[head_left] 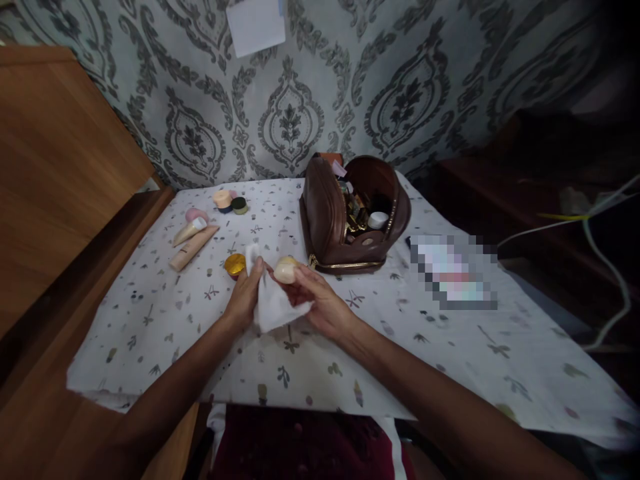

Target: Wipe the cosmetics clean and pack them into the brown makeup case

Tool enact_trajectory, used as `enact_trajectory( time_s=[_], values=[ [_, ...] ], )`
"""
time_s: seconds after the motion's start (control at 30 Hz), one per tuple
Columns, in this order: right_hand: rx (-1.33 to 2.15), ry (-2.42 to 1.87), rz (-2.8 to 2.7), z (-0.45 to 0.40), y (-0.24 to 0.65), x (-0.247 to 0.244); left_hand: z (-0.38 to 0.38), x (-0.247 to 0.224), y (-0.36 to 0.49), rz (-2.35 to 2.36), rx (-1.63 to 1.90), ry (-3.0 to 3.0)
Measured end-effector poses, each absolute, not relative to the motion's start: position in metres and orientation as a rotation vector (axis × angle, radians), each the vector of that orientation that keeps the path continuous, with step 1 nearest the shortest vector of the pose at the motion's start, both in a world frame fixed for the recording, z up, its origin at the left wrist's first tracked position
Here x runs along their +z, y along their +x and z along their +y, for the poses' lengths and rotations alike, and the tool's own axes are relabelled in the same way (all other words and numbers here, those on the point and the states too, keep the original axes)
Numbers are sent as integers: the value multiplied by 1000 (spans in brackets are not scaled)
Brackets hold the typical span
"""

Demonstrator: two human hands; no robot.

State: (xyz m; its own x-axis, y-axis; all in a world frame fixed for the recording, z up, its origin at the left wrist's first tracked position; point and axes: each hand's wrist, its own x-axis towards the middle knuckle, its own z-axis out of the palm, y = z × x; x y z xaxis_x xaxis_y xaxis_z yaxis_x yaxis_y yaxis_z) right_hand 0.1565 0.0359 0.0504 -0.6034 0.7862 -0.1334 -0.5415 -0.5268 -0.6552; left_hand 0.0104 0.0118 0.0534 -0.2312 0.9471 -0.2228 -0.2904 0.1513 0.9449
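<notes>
Near the middle of the table, my left hand (245, 293) is closed on a white cloth (274, 307), its thumb pressed over the top. The cloth hangs between my two hands. My right hand (320, 300) holds a small cream-coloured round item (285, 270) with its fingertips, and the cloth's right corner touches this hand. Just left of the cloth, by my left fingers, a small container with a shiny gold top (235, 265) sits on the table. An open brown bag (325, 220) with several small items inside stands behind my right hand.
Tubes (194, 248) lie at the left, with small jars (239, 205) behind them. A blurred flat object (454, 272) is on the right side. A patterned cloth covers the table (165, 333); wooden furniture (65, 167) borders its left, and cables (607, 260) hang at the right.
</notes>
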Motion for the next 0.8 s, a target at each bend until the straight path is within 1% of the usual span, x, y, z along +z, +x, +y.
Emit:
enact_trajectory(
  time_s=[0.17, 0.3, 0.43, 0.6, 0.8],
  values=[
    [2219, -521, -638, 40, 155, 48, 11, 52, 8, 1323, 1376, 857],
    [2167, -535, -658, 38, 155, 48, 5, 51, 9, 1439, 1392, 1119],
    [2121, -595, -667, 37, 156, 45, 2, 50, 11, 1388, 1378, 1340],
    [2123, -580, -559, 42, 156, 41, 2, 47, 5, 1412, 1157, 1517],
    [2061, -579, -503, 44, 157, 44, 2, 43, -5, 1445, 799, 2297]
  ],
)
